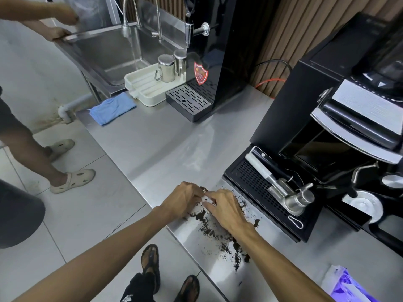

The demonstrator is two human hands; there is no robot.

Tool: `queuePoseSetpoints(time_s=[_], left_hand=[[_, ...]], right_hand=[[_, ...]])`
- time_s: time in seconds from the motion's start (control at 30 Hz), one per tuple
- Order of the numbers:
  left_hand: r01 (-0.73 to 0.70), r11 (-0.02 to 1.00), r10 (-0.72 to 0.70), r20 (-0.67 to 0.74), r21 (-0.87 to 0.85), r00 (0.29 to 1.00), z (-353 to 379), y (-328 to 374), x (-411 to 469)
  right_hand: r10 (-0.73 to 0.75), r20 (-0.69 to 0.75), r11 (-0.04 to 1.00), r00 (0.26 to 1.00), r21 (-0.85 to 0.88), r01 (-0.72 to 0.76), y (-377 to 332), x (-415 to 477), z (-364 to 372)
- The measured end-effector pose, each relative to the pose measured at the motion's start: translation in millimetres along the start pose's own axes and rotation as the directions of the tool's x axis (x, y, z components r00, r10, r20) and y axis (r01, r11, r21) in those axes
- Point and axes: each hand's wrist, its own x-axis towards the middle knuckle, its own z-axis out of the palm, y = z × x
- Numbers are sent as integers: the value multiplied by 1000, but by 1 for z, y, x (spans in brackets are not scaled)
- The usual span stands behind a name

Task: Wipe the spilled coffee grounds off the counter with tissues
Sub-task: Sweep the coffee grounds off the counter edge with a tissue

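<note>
Dark coffee grounds (218, 233) lie scattered on the steel counter (165, 138) near its front edge, beside the espresso machine's drip tray. My left hand (185, 200) and my right hand (226, 211) meet over the far end of the spill. A small white tissue (207, 199) shows between their fingers, and both hands pinch it against the counter. Most of the tissue is hidden under the hands.
The black espresso machine (340, 131) with a portafilter (283, 190) stands right. A tissue pack (346, 284) lies at bottom right. A blue cloth (112, 109), white tray (146, 88), water boiler (207, 51) and sink (109, 51) are further back. Another person (32, 149) stands left.
</note>
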Motion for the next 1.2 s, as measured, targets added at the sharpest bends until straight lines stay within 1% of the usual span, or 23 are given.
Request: queuePoseSetpoints(time_s=[0.07,0.1,0.17,0.23,0.27,0.33,0.4,0.43,0.47,0.53,0.6,0.63,0.7,0.77,0.83,0.87,0.93,1.03,1.13,1.2], left_hand=[[21,999,-20,-26,41,999,-5,1,2],[69,997,-67,-45,43,997,-6,-2,3],[92,993,-90,-32,76,995,-7,-9,5],[25,997,-27,19,67,999,-5,-17,7],[7,995,-11,39,100,999,-5,-21,8],[-37,988,32,35,150,999,-8,-23,10],[-80,983,79,8,165,997,-13,-17,11],[-81,987,80,10,139,997,-12,-16,11],[-44,994,42,23,98,999,-11,-14,12],[37,995,-45,79,89,996,-10,-18,14],[-14,996,0,152,90,988,-13,-22,16],[-65,995,53,150,71,987,-11,-27,17],[-152,983,133,174,100,976,-12,-27,20],[-195,979,180,201,55,963,-14,-29,24],[-278,955,252,217,99,943,-16,-31,29],[-286,952,258,220,109,941,-16,-34,33],[-248,965,220,251,86,943,-15,-39,39],[-267,960,231,305,82,924,-13,-43,46],[-259,966,242,316,10,917,-16,-37,47],[-254,967,252,292,-30,923,-18,-37,45]], right_hand=[[11,-10,1000,1000,-2,-11,-1,-1,0],[23,-8,1000,1000,-1,-23,-1,-1,0],[69,15,997,998,30,-69,0,-1,0],[109,52,989,993,95,-113,2,-1,1],[123,65,984,990,117,-130,1,-2,0],[145,77,979,986,134,-154,1,-3,0],[171,67,975,983,131,-179,0,-3,3],[185,62,971,981,139,-192,-1,-3,5],[200,57,967,978,151,-206,-2,-3,7],[228,38,963,973,142,-231,-7,-2,9],[255,3,960,967,121,-253,-11,-3,10],[258,-19,960,966,114,-255,-13,-3,10],[263,-62,962,963,94,-257,-14,-3,13],[290,-79,956,954,78,-284,-15,-3,17],[323,-103,946,941,71,-317,-18,-4,22],[337,-122,941,933,74,-330,-20,-5,24],[344,-157,939,926,44,-342,-23,-6,28],[367,-163,928,916,-7,-373,-24,-5,33],[368,-191,923,910,-47,-383,-31,-6,33],[362,-211,920,908,-75,-384,-35,-6,32]])
